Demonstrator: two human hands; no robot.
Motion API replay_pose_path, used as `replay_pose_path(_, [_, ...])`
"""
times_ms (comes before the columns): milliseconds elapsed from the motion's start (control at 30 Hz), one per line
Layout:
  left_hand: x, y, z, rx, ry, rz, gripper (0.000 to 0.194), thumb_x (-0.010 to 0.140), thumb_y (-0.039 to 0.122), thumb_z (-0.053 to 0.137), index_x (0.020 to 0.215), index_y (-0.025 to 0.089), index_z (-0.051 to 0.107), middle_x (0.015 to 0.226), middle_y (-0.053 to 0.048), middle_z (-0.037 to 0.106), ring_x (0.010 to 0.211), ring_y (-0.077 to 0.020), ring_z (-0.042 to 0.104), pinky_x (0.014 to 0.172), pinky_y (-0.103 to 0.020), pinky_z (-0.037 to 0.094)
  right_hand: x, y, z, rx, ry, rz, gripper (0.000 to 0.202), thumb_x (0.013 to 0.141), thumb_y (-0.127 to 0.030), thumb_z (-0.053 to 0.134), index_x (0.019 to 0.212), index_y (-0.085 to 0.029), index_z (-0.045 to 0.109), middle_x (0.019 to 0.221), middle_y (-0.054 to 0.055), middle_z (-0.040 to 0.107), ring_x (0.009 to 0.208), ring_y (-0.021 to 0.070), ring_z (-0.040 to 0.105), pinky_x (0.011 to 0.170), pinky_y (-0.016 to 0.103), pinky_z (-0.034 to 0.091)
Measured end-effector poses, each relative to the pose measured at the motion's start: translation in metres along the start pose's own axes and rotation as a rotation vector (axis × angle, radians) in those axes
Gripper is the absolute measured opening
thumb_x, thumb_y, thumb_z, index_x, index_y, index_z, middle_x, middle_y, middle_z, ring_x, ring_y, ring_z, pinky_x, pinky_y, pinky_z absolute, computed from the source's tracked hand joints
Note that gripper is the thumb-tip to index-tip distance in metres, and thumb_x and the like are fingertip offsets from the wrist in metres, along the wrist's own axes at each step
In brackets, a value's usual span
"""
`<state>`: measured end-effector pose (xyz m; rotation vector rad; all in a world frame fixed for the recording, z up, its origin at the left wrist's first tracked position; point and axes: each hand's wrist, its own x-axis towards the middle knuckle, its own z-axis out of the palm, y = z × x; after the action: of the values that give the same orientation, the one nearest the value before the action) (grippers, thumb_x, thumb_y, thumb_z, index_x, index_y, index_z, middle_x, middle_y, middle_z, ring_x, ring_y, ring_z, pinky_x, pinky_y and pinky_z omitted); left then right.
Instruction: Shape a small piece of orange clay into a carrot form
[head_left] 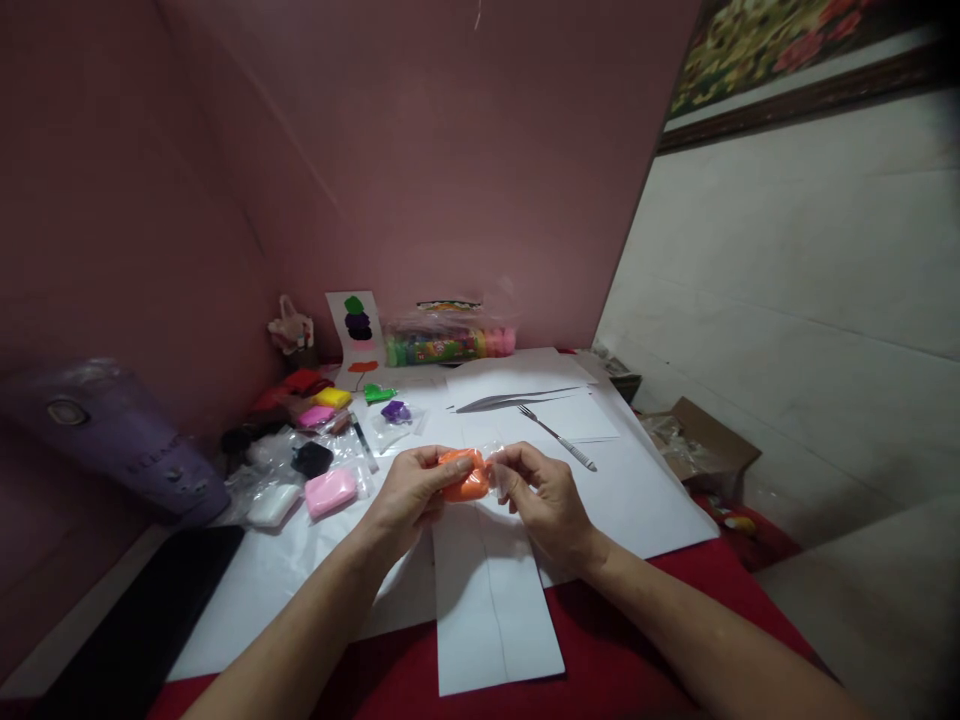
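Over the upper end of a creased white paper strip [495,620], near mid-table: orange packet [466,477], glossy, held up between both hands. Left hand [405,497] grasps its left side, thumb pressed on top. Right hand [547,500] pinches the clear wrapper [496,480] at the packet's right end, fingers curled.

Beyond the hands, a fork [559,438] lies aslant on white paper, tines toward a long grey mark [510,402].

To the left, a scatter of wrapped pieces: pink packet [330,493] nearest the left hand, white packet [274,506] just beside it, black piece [312,459] behind. Farther back, yellow packet [331,398], green piece [380,393] and purple piece [396,411].

Against the pink wall [420,180], a clear bag of colored items [450,345] (contents partly lost to glare) lies beside a sheet with color blobs [369,305]. Red cloth [637,620] shows along the near edge.
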<state>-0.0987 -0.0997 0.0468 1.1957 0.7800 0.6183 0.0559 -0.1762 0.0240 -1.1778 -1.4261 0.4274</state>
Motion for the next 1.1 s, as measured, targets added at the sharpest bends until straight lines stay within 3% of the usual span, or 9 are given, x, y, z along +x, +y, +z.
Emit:
replay_pose_path(100, [0.002,-0.001,-0.004,-0.028,-0.006,-0.027,0.038,0.064,0.044,0.075,0.071,0.014,0.054,0.049,0.008,0.042,0.035,0.0008,0.017,0.037,-0.019,0.004,0.001,0.001,-0.001,-0.049,-0.017,-0.086,0.011,0.085,-0.017,0.054,0.09,-0.017,0.063,0.072,0.001,0.063,0.057,0.011,0.057,0.055,0.025,0.049])
replay_pose_path(233, [0.001,0.001,-0.007,-0.035,-0.107,-0.078,0.035,0.067,0.042,0.073,0.068,0.015,0.05,0.048,0.009,0.035,0.036,-0.0001,0.015,0.036,-0.019,0.004,0.002,0.004,-0.004,-0.206,-0.068,-0.328,0.021,0.088,-0.014,0.048,0.103,-0.018,0.062,0.075,0.003,0.064,0.064,0.0129,0.058,0.06,0.027,0.049])
replay_pose_path(500, [-0.001,0.002,-0.009,-0.034,-0.184,-0.172,0.033,0.067,0.039,0.071,0.067,0.015,0.05,0.047,0.01,0.032,0.038,-0.0014,0.012,0.036,-0.018,0.004,0.005,0.0,-0.007,-0.351,-0.116,-0.451,0.013,0.09,-0.019,0.049,0.087,-0.018,0.062,0.069,0.002,0.064,0.059,0.0127,0.057,0.056,0.025,0.045])
replay_pose_path(633, [-0.001,0.002,-0.009,-0.034,-0.16,-0.124,0.034,0.068,0.041,0.071,0.069,0.014,0.052,0.05,0.008,0.037,0.038,-0.0001,0.014,0.036,-0.018,0.004,0.003,0.0,-0.005,-0.318,-0.077,-0.336,0.011,0.089,-0.02,0.049,0.087,-0.017,0.059,0.071,0.003,0.063,0.057,0.0118,0.056,0.055,0.024,0.045])
replay_pose_path(800, [-0.001,0.002,-0.002,-0.014,0.005,-0.031,0.037,0.065,0.044,0.074,0.072,0.014,0.054,0.047,0.008,0.041,0.034,0.0008,0.016,0.035,-0.017,0.005,0.004,0.001,-0.003,-0.115,0.0,-0.059,0.015,0.089,-0.027,0.052,0.081,-0.017,0.06,0.064,0.0,0.06,0.051,0.0099,0.053,0.05,0.022,0.044])
replay_pose_path(900, [-0.002,0.003,0.002,0.018,0.091,0.024,0.037,0.064,0.043,0.075,0.072,0.014,0.054,0.048,0.005,0.049,0.033,0.0009,0.022,0.034,-0.016,0.009,0.004,0.002,-0.002,-0.133,-0.006,-0.025,0.011,0.086,-0.024,0.055,0.082,-0.017,0.063,0.066,0.0,0.062,0.052,0.01,0.053,0.051,0.023,0.044])
replay_pose_path(1000, [-0.003,0.004,0.006,0.088,0.15,0.088,0.037,0.062,0.041,0.076,0.075,0.012,0.058,0.057,0.0,0.059,0.037,-0.0017,0.037,0.035,-0.015,0.016,0.003,0.002,0.0,-0.162,-0.022,-0.021,0.011,0.085,-0.022,0.056,0.079,-0.017,0.063,0.065,0.0,0.061,0.053,0.0104,0.052,0.053,0.024,0.043])
replay_pose_path(1100, [-0.003,0.003,0.009,0.149,0.163,0.165,0.035,0.06,0.039,0.078,0.072,0.011,0.06,0.058,-0.001,0.059,0.041,-0.0036,0.043,0.037,-0.015,0.022,0.002,0.002,0.001,-0.144,-0.041,-0.012,0.013,0.085,-0.022,0.055,0.075,-0.017,0.062,0.062,-0.001,0.059,0.054,0.0107,0.052,0.054,0.024,0.043])
